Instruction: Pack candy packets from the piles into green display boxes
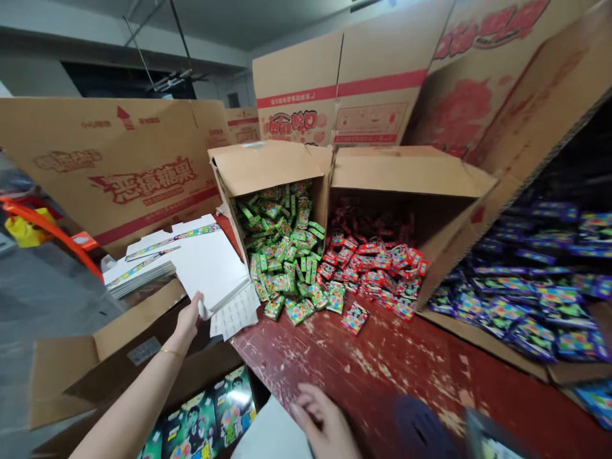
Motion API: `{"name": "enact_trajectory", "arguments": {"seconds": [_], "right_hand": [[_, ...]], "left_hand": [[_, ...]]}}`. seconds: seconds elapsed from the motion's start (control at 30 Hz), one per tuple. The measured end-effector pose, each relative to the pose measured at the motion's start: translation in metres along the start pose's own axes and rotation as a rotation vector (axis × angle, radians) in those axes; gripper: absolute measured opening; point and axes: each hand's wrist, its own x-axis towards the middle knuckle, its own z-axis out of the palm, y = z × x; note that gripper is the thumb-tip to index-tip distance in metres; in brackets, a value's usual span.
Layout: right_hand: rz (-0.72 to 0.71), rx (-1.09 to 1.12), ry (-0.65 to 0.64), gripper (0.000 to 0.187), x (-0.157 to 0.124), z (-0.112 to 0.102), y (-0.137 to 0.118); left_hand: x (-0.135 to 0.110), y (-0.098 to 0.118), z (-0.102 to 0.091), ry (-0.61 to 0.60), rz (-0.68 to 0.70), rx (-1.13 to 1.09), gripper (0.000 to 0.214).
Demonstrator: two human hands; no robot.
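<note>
My left hand [188, 319] reaches to the near edge of a flat white card [213, 264], its thumb and fingers closed on that edge. The card lies over a stack of white cards [143, 274] with colourful printed strips. Printed white paper sheets [239, 312] stick out beside it. At the bottom, my right hand [327, 424] is half curled, with a gap between thumb and fingers. It overlaps the edge of a pale flat piece [270, 430], without a visible grip on it. Green candy packets [287, 255] and red candy packets [373, 261] spill from cartons ahead.
A carton [482, 245] at the right holds purple packets [535, 306]. Below my left arm, an open carton [124, 347] contains green printed boxes [210, 414]. Large cartons [296, 83] stand behind the worn red table [363, 370]. A dark blue object [423, 427] sits near the front.
</note>
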Motion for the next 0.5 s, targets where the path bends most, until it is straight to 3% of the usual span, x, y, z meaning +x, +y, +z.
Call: {"name": "enact_trajectory", "arguments": {"seconds": [0.07,0.17,0.27,0.4,0.5], "right_hand": [[0.263,0.086,-0.121,0.035,0.042,0.038,-0.011],[0.364,0.073,-0.186,0.028,0.102,0.091,-0.014],[0.431,0.037,-0.201,0.031,0.142,0.129,-0.004],[0.473,0.010,-0.188,0.034,0.157,0.153,0.008],[0.441,0.041,-0.178,0.036,0.139,0.150,0.017]], "left_hand": [[0.012,0.003,-0.001,-0.042,-0.106,-0.055,0.024],[0.024,0.004,-0.005,-0.132,-0.195,-0.134,0.020],[0.034,0.005,-0.010,-0.207,-0.252,-0.205,0.017],[0.040,0.007,-0.011,-0.252,-0.284,-0.267,0.016],[0.039,0.009,-0.008,-0.247,-0.276,-0.275,0.015]]}}
